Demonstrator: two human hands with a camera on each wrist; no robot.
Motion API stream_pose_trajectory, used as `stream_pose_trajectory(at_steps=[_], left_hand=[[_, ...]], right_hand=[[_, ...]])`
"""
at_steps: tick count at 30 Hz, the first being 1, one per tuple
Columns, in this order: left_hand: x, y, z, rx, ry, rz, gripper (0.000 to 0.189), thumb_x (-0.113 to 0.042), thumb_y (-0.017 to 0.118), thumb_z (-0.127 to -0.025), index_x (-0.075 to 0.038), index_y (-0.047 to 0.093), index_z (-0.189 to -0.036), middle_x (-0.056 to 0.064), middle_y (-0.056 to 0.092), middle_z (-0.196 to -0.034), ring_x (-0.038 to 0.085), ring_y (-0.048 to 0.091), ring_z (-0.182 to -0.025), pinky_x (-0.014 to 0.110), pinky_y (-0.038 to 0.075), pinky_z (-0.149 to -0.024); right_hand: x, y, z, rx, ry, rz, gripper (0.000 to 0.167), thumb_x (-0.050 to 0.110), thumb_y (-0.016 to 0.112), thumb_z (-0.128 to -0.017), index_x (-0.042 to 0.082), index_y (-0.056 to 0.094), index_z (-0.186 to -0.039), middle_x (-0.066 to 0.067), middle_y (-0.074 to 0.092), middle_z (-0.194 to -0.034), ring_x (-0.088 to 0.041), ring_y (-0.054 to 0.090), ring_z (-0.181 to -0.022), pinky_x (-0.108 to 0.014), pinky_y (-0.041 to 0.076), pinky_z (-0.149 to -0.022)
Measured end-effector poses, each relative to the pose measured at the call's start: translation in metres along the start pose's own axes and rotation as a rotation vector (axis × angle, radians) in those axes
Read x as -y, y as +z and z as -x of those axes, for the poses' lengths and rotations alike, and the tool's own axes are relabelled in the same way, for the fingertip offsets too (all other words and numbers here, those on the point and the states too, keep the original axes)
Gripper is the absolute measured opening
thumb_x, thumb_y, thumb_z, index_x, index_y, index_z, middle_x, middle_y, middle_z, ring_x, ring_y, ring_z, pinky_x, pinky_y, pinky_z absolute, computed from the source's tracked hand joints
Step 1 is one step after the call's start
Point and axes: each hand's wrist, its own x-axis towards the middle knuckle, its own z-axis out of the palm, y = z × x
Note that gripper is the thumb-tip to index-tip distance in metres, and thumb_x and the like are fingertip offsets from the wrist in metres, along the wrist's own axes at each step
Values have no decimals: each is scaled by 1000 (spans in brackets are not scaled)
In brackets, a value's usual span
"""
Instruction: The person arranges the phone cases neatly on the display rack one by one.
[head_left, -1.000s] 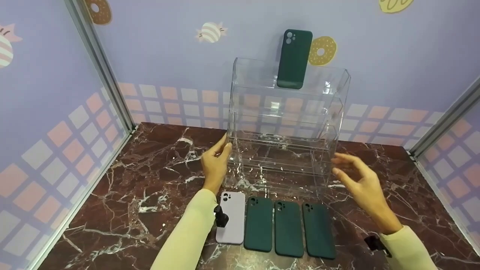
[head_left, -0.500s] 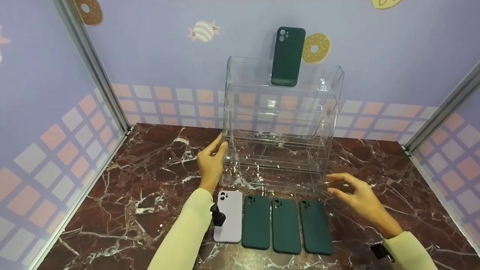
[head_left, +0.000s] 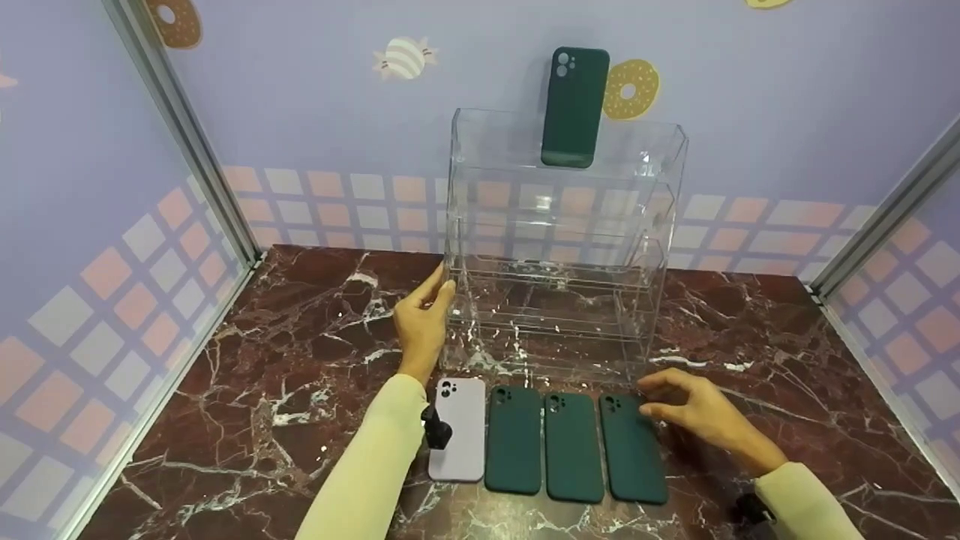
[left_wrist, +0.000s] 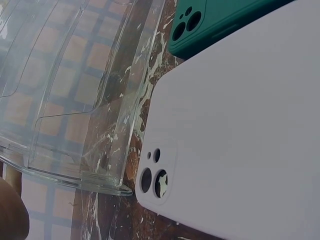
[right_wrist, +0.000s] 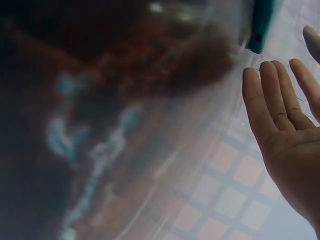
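My left hand [head_left: 422, 326] touches the left side of a clear stepped acrylic display stand [head_left: 555, 247], thumb and fingers right at its outer edge. Fingers stretched, my right hand [head_left: 694, 405] hovers by the upper right corner of the rightmost dark green phone case [head_left: 634, 450], holding nothing. Two more green phone cases [head_left: 513, 442] [head_left: 574, 450] and a pale lilac phone case [head_left: 459, 431] lie in a row before the stand. Another green phone case [head_left: 576, 109] stands upright in the top tier. Close up in the left wrist view, the lilac case [left_wrist: 235, 120] shows its camera holes.
The row lies on a dark red marbled tabletop [head_left: 315, 420]. A lilac patterned wall [head_left: 322, 90] rises behind the stand, with side panels and metal posts [head_left: 187, 135] at both corners.
My right hand has come down from the stand's right side toward the rightmost green case. My left hand has stayed at the stand's left side.
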Motion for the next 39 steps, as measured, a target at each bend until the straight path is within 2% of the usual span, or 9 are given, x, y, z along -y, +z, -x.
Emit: stream_pose_trajectory(at_steps=[6,13,17,19,25,31,34,39], left_hand=[[-1,1,-1,2,6,9,34,-11,78,-99,-13,76,-132,12,79,-113,13,73,-88,19,54,-69],[1,1,-1,-7,12,9,34,-9,78,-99,-9,75,-133,10,80,-104,16,67,-75,18,47,-56],[2,2,-1,0,29,2,34,-10,77,-99,-9,75,-134,9,80,-102,11,62,-70,18,45,-55],[1,1,-1,5,29,8,34,-11,77,-99,-11,75,-134,9,80,-101,13,60,-68,18,44,-54],[1,-2,-3,-16,28,1,33,-11,78,-98,-13,77,-131,9,80,-100,15,63,-72,18,46,-56],[0,-2,-3,-41,21,-7,31,-10,79,-97,-13,78,-129,8,80,-95,9,64,-75,18,49,-62],[1,0,-2,-44,30,0,31,-9,79,-97,-12,78,-128,9,79,-90,9,62,-71,17,48,-60],[1,2,-1,-37,40,-4,31,-10,79,-97,-12,78,-128,10,79,-93,8,63,-72,17,49,-60]], right_hand=[[-3,1,-2,49,3,26,44,20,85,-93,0,70,-129,-16,70,-121,-32,69,-102,-33,60,-82],[-2,5,-8,102,9,102,53,24,90,-88,-1,70,-131,-10,59,-107,-23,60,-91,-29,54,-73],[-1,3,-8,129,25,115,59,25,92,-86,-1,68,-133,-10,56,-108,-23,55,-92,-29,51,-73],[-1,3,-7,140,25,118,60,25,92,-86,-1,68,-134,-11,55,-109,-23,54,-92,-29,50,-74],[0,6,-10,153,7,123,59,26,93,-85,-1,66,-130,-11,53,-110,-24,51,-94,-30,49,-74],[0,8,-11,153,-23,96,58,19,94,-83,-2,60,-125,-12,56,-113,-24,55,-94,-29,51,-74],[0,7,-10,163,-37,57,59,15,94,-82,-4,56,-123,-13,61,-109,-24,60,-92,-29,53,-75],[-3,5,-5,178,-18,33,59,17,93,-84,-3,53,-122,-10,65,-99,-20,63,-87,-28,54,-72]])
